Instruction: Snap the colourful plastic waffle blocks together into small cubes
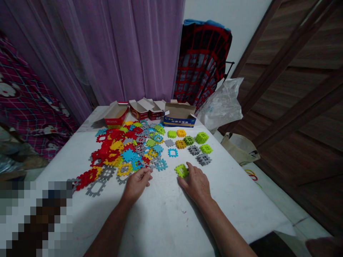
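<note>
My right hand [197,182] has its thumb and fingers around the edge of a lime-green notched building tile [181,170] with a window-like opening, low over the white table. My left hand [137,185] is closed, fingers curled together at the near edge of a big pile of tiles; anything inside it is hidden. Close by it lie a yellow frame tile [124,169], a blue tile [162,165] and grey tiles. Beyond my right hand are small stacks: grey [204,159], lime-green [202,137], dark yellow [180,144] and olive green [189,140].
Open cardboard boxes stand along the table's back edge, a red one [117,115] and a blue one [179,119] among them. Red tiles [107,148] crowd the pile's left side. A clear plastic bag [222,101] hangs at the back right, above a beige bag [238,147].
</note>
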A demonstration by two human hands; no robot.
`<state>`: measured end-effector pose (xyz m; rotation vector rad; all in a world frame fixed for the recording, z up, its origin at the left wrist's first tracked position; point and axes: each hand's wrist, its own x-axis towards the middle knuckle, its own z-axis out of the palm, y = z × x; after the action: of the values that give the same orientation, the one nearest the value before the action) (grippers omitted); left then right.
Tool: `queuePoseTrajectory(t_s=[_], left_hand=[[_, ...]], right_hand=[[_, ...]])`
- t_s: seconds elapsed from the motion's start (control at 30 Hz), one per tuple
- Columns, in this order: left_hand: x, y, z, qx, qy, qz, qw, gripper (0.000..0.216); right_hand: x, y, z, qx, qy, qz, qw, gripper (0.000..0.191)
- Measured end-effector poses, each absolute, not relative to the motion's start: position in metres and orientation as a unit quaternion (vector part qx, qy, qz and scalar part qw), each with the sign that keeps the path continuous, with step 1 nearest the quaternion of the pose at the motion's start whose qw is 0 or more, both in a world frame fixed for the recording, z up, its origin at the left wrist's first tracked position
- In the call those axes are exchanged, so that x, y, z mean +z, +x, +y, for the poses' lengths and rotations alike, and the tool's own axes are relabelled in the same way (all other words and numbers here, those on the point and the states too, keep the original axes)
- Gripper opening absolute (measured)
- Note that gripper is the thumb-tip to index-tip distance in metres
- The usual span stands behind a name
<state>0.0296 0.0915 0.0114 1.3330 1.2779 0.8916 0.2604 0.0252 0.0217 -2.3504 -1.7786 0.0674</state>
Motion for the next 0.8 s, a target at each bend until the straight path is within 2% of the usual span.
queuePoseTrajectory(t_s=[0.17,0.37,0.8], left_hand=[[0.013,0.03,0.091,0.37,0.551,0.533,0.524,0.051],[0.013,0.03,0.092,0.377,0.555,0.528,0.521,0.051],[0.01,0.029,0.093,0.373,0.558,0.524,0.524,0.049]], right_hand=[[0.023,0.261,0.03,0.023,-0.797,-0.598,0.083,0.064],[0.034,0.27,0.054,0.036,-0.828,-0.547,0.115,0.067],[0.025,0.272,0.074,0.023,-0.853,-0.513,0.096,0.057]])
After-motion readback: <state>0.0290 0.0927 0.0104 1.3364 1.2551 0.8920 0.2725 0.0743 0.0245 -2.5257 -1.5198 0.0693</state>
